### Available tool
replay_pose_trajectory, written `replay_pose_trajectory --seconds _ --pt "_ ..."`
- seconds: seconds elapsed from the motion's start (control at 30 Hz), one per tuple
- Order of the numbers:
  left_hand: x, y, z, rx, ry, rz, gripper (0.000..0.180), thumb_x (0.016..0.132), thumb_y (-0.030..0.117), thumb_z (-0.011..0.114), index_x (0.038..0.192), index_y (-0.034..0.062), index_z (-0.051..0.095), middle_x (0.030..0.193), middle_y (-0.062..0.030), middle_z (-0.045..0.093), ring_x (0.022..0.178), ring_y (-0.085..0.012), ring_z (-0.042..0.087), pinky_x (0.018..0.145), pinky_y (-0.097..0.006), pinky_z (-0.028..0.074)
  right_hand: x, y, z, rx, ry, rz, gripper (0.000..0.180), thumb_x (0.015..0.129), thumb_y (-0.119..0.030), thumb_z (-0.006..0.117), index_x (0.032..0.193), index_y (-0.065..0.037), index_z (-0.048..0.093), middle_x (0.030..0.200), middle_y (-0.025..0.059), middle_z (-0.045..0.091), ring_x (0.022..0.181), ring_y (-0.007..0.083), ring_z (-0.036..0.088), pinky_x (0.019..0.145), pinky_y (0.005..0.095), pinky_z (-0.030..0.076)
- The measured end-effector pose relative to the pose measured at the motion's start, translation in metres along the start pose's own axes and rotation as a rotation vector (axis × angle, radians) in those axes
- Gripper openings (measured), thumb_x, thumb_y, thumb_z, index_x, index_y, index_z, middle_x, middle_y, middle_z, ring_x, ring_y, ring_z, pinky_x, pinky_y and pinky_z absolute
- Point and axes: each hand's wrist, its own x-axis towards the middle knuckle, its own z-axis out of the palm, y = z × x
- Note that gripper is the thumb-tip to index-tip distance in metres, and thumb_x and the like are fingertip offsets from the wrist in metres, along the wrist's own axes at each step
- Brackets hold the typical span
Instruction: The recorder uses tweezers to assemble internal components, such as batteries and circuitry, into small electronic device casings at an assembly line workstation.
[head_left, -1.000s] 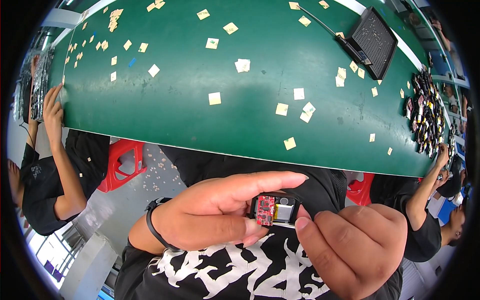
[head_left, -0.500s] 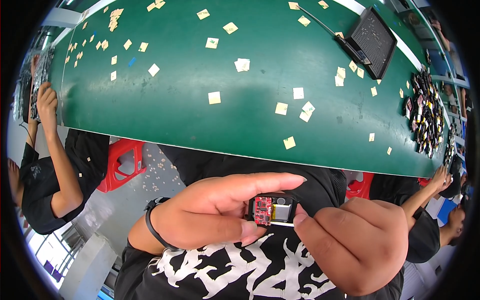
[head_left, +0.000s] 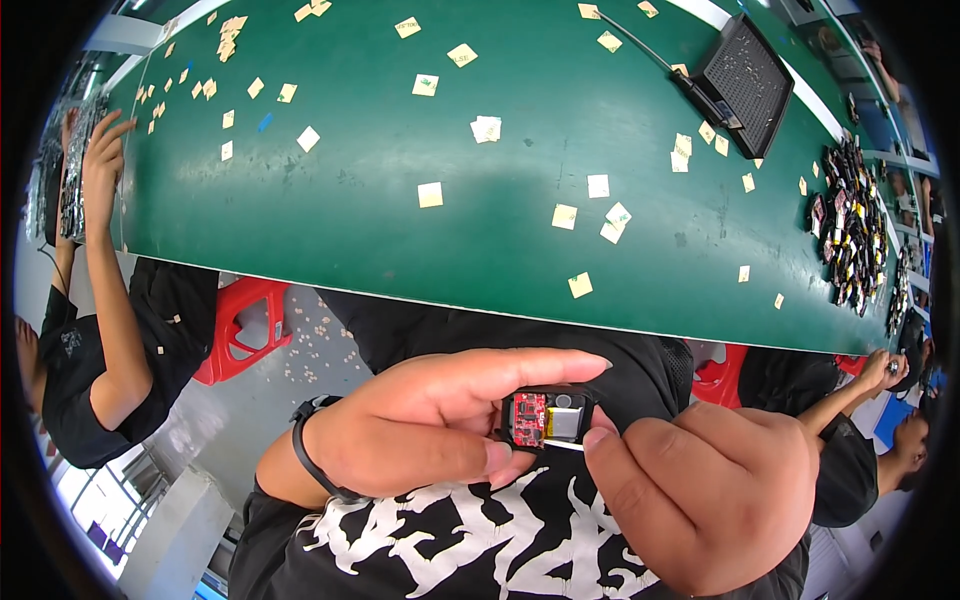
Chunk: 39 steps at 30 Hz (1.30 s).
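Two hands meet close over the chest. Left hand (head_left: 420, 435) pinches the small black module (head_left: 548, 417), red board showing, between thumb and forefinger, long axis running sideways toward the right hand (head_left: 700, 490). Right thumb presses its near edge, fingers curled shut. Beyond the grip: green table (head_left: 400, 230), scattered yellow labels (head_left: 430, 194).

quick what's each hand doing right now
Left hand: closed, pinching the small module with a red circuit board.
Right hand: curled, thumb tip pressed against the module's right end.
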Motion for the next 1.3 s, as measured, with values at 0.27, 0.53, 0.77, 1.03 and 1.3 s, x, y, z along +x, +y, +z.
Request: replay_pose_trajectory --seconds 0.27,0.53,0.77,1.03,1.3 --pt "0.001 0.001 0.0 0.04 -0.007 -0.007 0.074 0.087 -0.016 0.051 0.157 -0.0139 0.027 0.142 -0.028 0.056 0.08 -0.0134 0.051 0.076 -0.026 0.044 0.004 -0.004 0.006 0.063 0.047 0.045 0.033 0.06 -0.006 0.077 0.093 0.0 0.074 0.073 0.0055 0.062 0.052 0.015 0.053 0.04 0.0282 0.038" --pt "-0.003 -0.002 -0.002 -0.023 -0.005 0.036 0.072 0.09 -0.014 0.051 0.158 -0.0119 0.026 0.144 -0.0296 0.054 0.079 -0.0135 0.051 0.073 -0.026 0.045 0.007 0.008 0.022 0.202 0.143 0.009 0.031 0.057 -0.002 0.078 0.088 0.003 0.075 0.07 0.0061 0.062 0.048 0.0157 0.052 0.038 0.0275 0.036" --pt "0.0 -0.001 -0.001 0.02 -0.009 0.03 0.073 0.09 -0.015 0.051 0.158 -0.0116 0.026 0.144 -0.029 0.054 0.079 -0.0136 0.051 0.073 -0.025 0.044 0.006 0.011 0.02 0.231 0.127 -0.004 0.032 0.057 -0.002 0.078 0.089 0.004 0.074 0.07 0.0066 0.063 0.048 0.0157 0.052 0.038 0.0277 0.035" --pt "0.0 0.001 0.006 -0.126 0.042 0.081 0.075 0.085 -0.015 0.054 0.155 -0.0165 0.028 0.128 -0.023 0.062 0.082 -0.0135 0.054 0.073 -0.026 0.043 0.004 0.013 0.019 0.207 0.142 0.035 0.028 0.062 -0.001 0.081 0.088 0.003 0.074 0.069 0.0067 0.063 0.048 0.0162 0.051 0.039 0.0279 0.035" --pt "0.0 0.003 0.005 -0.135 0.057 0.088 0.074 0.084 -0.013 0.058 0.153 -0.0179 0.031 0.121 -0.0221 0.064 0.081 -0.0135 0.055 0.073 -0.026 0.045 0.004 0.018 0.028 0.253 0.216 0.051 0.025 0.066 -0.002 0.086 0.089 0.001 0.074 0.067 0.0061 0.063 0.046 0.0169 0.05 0.039 0.0282 0.035"
